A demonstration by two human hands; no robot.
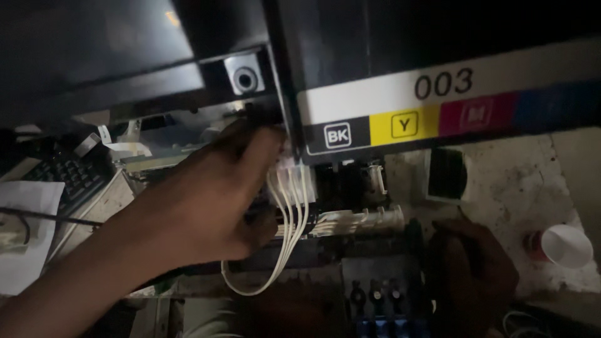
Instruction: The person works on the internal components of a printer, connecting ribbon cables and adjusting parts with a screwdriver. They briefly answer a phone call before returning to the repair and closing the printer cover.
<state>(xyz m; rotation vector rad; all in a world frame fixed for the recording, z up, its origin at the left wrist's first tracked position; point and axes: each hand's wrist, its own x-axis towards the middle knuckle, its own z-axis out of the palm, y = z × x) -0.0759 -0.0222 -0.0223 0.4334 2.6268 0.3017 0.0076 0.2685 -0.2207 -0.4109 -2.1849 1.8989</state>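
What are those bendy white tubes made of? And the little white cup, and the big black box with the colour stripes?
The white tubes look like soft, smooth plastic or rubber: they droop in a loop without kinking. The left hand touches them at the top. The cup seems thin plastic or paper; it is too dim to tell. The black box looks like hard plastic with a slight sheen.

The fingertips of the left hand (pixel 213 200) are hidden behind the white tubes (pixel 289 213) at frame centre. The right hand (pixel 472 275) is lost in shadow and cut off by the lower edge. The keyboard (pixel 66 172) at left is partly covered.
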